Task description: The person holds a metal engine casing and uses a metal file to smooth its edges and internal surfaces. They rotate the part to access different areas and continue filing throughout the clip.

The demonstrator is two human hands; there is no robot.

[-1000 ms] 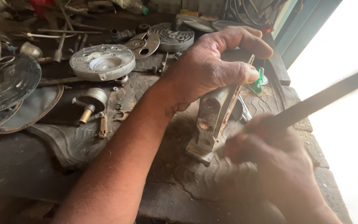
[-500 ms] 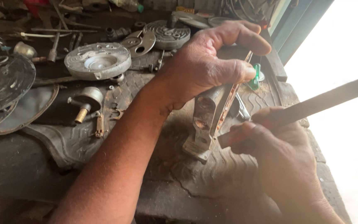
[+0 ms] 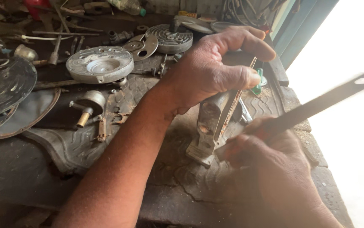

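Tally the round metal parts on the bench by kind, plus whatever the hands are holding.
Round finned aluminium covers: 2 (near, far)
Dark round plates at left: 2 ()
Upright metal part in left hand: 1
Flat metal strip in right hand: 1
Total: 6

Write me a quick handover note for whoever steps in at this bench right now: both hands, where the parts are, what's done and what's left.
Left hand: grips the top of the upright grey metal part and a thin rusty strip laid against it, steadying both on the rubber mat.
Right hand: holds a long flat metal bar, its near end at the part's base.
Nearby: round aluminium cover, finned disc, small brass-tipped fitting, green-handled tool.
Done: part stood up and braced.
Left: cannot tell how far the work at the base has got; blurred there.
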